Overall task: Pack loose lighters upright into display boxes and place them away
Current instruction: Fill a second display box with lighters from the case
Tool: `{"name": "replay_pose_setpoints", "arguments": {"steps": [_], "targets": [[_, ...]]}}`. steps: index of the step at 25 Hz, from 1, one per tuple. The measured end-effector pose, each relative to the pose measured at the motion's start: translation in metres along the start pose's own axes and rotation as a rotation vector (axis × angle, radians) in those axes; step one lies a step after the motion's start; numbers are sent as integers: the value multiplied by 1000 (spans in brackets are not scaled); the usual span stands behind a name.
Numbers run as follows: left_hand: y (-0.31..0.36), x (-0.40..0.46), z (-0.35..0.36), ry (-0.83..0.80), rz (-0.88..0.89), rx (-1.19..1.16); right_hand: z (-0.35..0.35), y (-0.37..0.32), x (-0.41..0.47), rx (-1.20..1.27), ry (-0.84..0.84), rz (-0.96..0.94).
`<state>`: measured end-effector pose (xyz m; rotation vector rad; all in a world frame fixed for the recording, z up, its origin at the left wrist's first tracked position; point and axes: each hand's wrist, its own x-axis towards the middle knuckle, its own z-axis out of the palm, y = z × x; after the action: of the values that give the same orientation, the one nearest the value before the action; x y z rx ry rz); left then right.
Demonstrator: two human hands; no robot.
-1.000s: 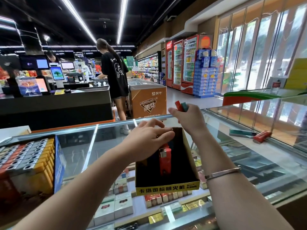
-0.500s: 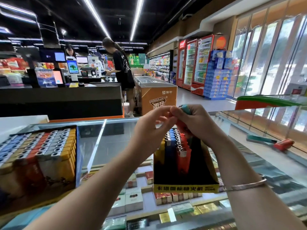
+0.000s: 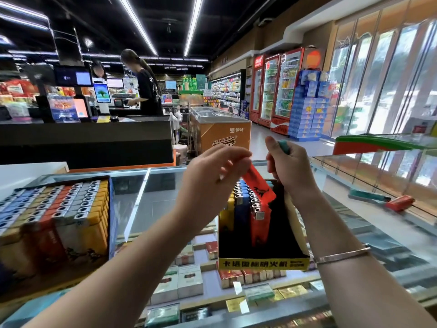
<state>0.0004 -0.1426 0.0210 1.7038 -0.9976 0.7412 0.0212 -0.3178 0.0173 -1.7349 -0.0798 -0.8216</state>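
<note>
A black and yellow display box (image 3: 262, 263) stands on the glass counter, partly filled with upright yellow, blue and red lighters (image 3: 246, 204). Above it my left hand (image 3: 208, 176) pinches the top of a red lighter (image 3: 259, 185) that hangs tilted over the box. My right hand (image 3: 289, 171) is level with it and grips a teal lighter (image 3: 283, 146), whose tip sticks out above the fingers. A full display box (image 3: 56, 216) of lighters sits at the left. Two loose lighters, teal (image 3: 369, 196) and red (image 3: 399, 202), lie on the counter at the right.
The glass counter (image 3: 151, 197) shows cigarette packs (image 3: 186, 278) beneath it. A raised glass shelf (image 3: 378, 166) runs along the right. Behind are a black checkout desk (image 3: 87, 140), a person at the till (image 3: 146, 91), an orange freezer (image 3: 222, 133) and drink fridges.
My left hand has taken the red lighter from my right hand and drawn it down over the box. The view has tilted up slightly, so both boxes sit lower in the view.
</note>
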Motion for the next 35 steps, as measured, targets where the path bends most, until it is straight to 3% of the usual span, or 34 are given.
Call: {"name": "replay_pose_setpoints", "arguments": {"steps": [4, 8, 13, 17, 30, 35], "targets": [[10, -9, 5, -59, 57, 47, 0, 4, 2, -105, 79, 23], [9, -12, 8, -187, 29, 71, 0, 3, 0, 14, 23, 83], [10, -13, 7, -337, 221, 336, -1, -1, -1, 102, 4, 127], [13, -15, 9, -379, 296, 391, -1, -1, -2, 110, 1, 130], [15, -17, 12, -439, 304, 476, 0, -2, -3, 125, -5, 156], [9, -17, 13, -464, 107, 278, 0, -3, -4, 184, 6, 182]]}}
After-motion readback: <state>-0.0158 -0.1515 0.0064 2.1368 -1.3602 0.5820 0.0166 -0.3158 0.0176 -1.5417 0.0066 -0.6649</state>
